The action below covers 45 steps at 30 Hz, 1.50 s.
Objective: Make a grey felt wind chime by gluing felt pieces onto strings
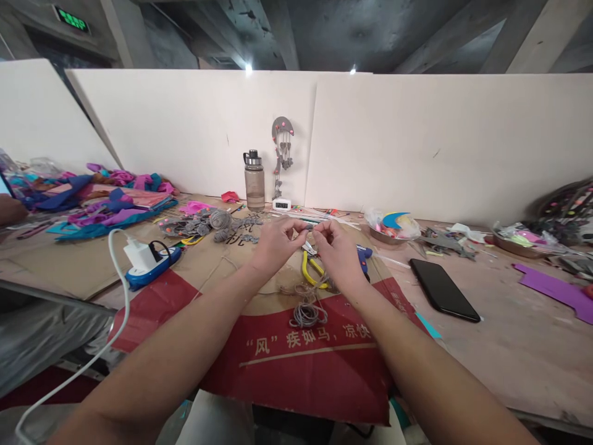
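Fingers (300, 227) of the left hand (278, 242) were pinched nearly closed on a small grey piece (309, 227), at twelve o'clock from the grey yarn coil (307, 315); the right hand (338, 246) curled beside it, its grip unclear. Black phone (443, 289): four o'clock from both.

You hold up a small grey piece (310, 227), mostly covered, its shape too small to tell. Grey yarn (307, 315) lies nearer you on the red-printed cardboard (296, 386), loosely coiled, slack strands trailing off the coil.
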Motion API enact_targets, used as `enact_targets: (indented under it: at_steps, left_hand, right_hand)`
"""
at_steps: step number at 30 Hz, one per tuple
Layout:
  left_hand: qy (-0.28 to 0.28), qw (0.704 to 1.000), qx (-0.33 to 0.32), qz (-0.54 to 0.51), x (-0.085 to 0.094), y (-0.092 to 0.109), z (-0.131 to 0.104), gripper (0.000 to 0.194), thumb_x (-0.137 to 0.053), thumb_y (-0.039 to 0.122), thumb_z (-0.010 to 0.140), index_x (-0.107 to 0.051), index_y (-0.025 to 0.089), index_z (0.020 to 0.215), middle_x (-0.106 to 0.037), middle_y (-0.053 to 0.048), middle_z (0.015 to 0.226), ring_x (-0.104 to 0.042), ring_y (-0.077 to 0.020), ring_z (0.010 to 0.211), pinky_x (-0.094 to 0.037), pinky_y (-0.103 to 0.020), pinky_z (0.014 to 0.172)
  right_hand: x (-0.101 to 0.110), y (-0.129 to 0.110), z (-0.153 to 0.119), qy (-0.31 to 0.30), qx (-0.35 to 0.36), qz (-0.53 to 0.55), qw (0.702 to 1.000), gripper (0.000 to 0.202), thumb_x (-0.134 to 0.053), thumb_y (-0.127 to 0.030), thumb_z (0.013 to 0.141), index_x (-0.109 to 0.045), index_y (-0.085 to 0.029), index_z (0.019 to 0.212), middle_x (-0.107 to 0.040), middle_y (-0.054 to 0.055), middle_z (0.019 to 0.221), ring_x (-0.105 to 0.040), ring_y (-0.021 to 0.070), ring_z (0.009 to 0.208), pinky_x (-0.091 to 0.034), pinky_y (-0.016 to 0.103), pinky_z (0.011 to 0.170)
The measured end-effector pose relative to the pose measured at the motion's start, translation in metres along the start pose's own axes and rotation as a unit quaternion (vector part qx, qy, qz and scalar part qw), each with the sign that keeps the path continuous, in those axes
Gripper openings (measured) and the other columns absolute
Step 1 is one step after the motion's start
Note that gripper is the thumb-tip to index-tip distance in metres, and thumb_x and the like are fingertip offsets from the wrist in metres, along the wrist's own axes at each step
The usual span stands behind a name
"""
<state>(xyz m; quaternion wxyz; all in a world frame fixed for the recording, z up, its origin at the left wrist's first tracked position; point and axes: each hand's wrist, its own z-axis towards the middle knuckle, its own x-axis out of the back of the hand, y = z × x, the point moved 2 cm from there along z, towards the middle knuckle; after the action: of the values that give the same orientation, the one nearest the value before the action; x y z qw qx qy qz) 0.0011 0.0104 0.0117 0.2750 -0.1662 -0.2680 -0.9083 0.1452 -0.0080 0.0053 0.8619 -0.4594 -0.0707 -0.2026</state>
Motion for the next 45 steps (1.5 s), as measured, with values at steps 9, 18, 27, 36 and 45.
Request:
enact_targets:
  at_steps: [9, 18, 27, 36, 45]
  left_hand:
    - [-0.021, 1.000, 0.022, -0.010, -0.001, 0.000, 0.000, 0.008, -0.062, 0.017, 0.074, -0.069, 0.019, 0.078, -0.064, 0.002, 0.067, -0.049, -0.0088, 0.057, -0.037, -0.022, 0.060]
    - [-0.017, 0.997, 0.047, -0.054, 0.002, 0.004, 0.000, 0.007, -0.060, 0.016, 0.073, -0.067, 0.018, 0.073, -0.064, 0.002, 0.068, -0.049, -0.0092, 0.059, -0.037, -0.023, 0.060]
    - [-0.019, 0.973, 0.141, -0.184, -0.003, -0.003, -0.001, 0.008, -0.060, 0.024, 0.073, -0.064, 0.017, 0.070, -0.062, 0.001, 0.068, -0.051, -0.0111, 0.064, -0.040, -0.024, 0.061]
    - [-0.028, 0.938, 0.228, -0.260, -0.005, 0.000, -0.002, 0.006, -0.060, 0.022, 0.069, -0.062, 0.017, 0.068, -0.057, 0.003, 0.065, -0.045, -0.0079, 0.055, -0.037, -0.021, 0.053]
    - [-0.029, 0.888, 0.263, -0.375, -0.012, -0.001, -0.005, 0.009, -0.061, 0.024, 0.067, -0.057, 0.016, 0.064, -0.046, 0.006, 0.054, -0.035, -0.0048, 0.045, -0.027, -0.020, 0.043]
  right_hand:
    - [0.002, -0.008, -0.002, 0.021, 0.071, -0.104, 0.992, 0.008, -0.049, -0.023, 0.083, -0.053, -0.019, 0.078, -0.056, 0.002, 0.075, -0.050, 0.0162, 0.073, -0.037, 0.029, 0.069]
    - [0.001, -0.009, -0.003, 0.018, 0.074, -0.114, 0.991, 0.011, -0.051, -0.025, 0.083, -0.055, -0.019, 0.075, -0.057, 0.002, 0.073, -0.050, 0.0158, 0.070, -0.037, 0.029, 0.067]
    - [-0.003, -0.008, -0.006, 0.010, 0.033, -0.061, 0.998, 0.015, -0.052, -0.028, 0.082, -0.056, -0.019, 0.071, -0.056, -0.001, 0.066, -0.048, 0.0137, 0.063, -0.036, 0.027, 0.063]
    - [-0.008, 0.005, -0.004, -0.001, -0.062, 0.038, 0.997, 0.024, -0.058, -0.040, 0.077, -0.054, -0.020, 0.065, -0.052, -0.003, 0.059, -0.042, 0.0119, 0.055, -0.032, 0.025, 0.054]
    - [-0.014, 0.017, -0.002, -0.006, -0.109, 0.120, 0.987, 0.040, -0.062, -0.059, 0.071, -0.050, -0.022, 0.063, -0.042, -0.005, 0.047, -0.037, 0.0104, 0.045, -0.027, 0.025, 0.044]
